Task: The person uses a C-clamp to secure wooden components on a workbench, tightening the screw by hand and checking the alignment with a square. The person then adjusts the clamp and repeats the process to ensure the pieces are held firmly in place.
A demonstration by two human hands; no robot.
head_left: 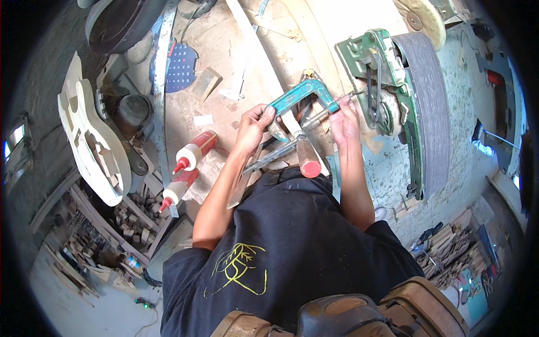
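Note:
A teal C-clamp is held in front of me, over the near edge of the bench. My left hand is closed on the end of its frame, thumb on top. At the other end, my right hand has its fingers closed at the clamp's screw and small cross bar. Just below lies a bar clamp whose worn wooden handle has a red end and points toward me. A long pale wood strip runs away from me behind the C-clamp. What sits between the jaws is hard to make out.
Two white glue bottles with red tips, one above the other, lie left of my forearm. A green belt sander stands to the right. A pale guitar body is at the left, above a bin of wood offcuts.

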